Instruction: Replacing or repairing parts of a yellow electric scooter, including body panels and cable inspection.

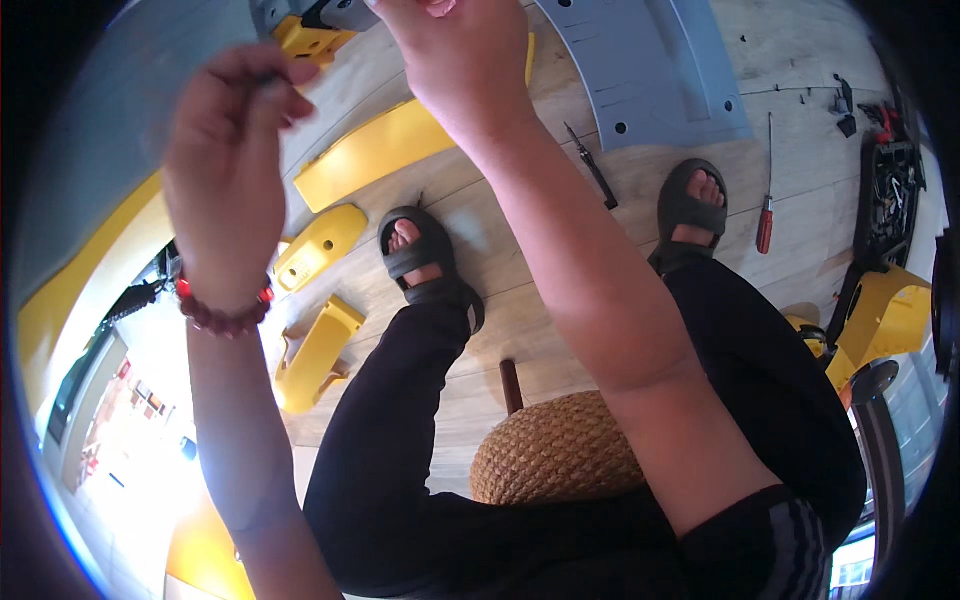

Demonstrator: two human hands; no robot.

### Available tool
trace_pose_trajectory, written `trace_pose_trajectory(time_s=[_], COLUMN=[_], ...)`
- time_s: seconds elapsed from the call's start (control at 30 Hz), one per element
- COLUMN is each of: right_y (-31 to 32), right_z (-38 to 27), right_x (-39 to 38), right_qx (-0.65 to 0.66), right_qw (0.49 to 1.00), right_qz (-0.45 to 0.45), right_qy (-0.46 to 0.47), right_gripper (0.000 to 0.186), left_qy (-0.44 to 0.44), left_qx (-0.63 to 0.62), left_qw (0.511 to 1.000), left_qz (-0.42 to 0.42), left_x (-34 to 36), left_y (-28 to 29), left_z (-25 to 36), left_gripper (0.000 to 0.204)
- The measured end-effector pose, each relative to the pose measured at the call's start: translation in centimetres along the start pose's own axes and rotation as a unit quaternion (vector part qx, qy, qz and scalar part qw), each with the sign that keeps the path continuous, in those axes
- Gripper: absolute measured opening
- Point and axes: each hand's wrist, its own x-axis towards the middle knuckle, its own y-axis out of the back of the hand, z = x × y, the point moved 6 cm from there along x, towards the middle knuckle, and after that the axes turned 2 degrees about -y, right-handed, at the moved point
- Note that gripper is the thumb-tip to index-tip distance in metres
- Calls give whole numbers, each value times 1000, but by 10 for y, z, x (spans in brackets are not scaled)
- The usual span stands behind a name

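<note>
My left hand (228,165) is raised at the upper left, a red and brown bead bracelet (225,318) round its wrist. Its fingers are curled in a pinch and blurred; a small dark spot shows between them, too unclear to name. My right hand (465,70) reaches up to the top edge, where the picture cuts off its fingers, so what they hold is hidden. Beneath the hands, a long yellow panel (375,152) lies on the floor. Close to the top edge is another yellow part (305,40) beside dark pieces.
A large grey-blue panel (655,75), a black-handled pointed tool (592,168) and a red-handled screwdriver (766,225) lie on the wooden floor. Smaller yellow covers (320,248) sit by my left foot. At right are a tool case (890,195) and yellow part (895,315). I sit on a woven stool (555,450).
</note>
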Motion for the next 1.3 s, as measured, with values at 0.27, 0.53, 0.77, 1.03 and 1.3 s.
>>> trace_pose_trajectory(time_s=[0.27,0.53,0.77,1.03,1.3], right_y=[-2,7,44,137,132], right_z=[7,24,8,-15,-20], right_x=[-67,-88,-72,16,43], right_qx=[175,176,36,242,353], right_qw=[943,890,932,968,934], right_qz=[-206,-278,-278,-7,-42], right_qy=[-196,-316,-228,-69,-43], right_gripper=[15,10,12,16,19], left_qy=[125,60,78,105,246], left_qx=[-68,154,120,79,111], left_qw=[987,968,967,937,863], left_qz=[-78,-190,-212,-325,-427], left_x=[-28,-38,-33,-63,-120], left_y=[-24,-44,-64,-82,-70], left_z=[-13,17,25,25,-24], left_gripper=[14,15,24,20,23])
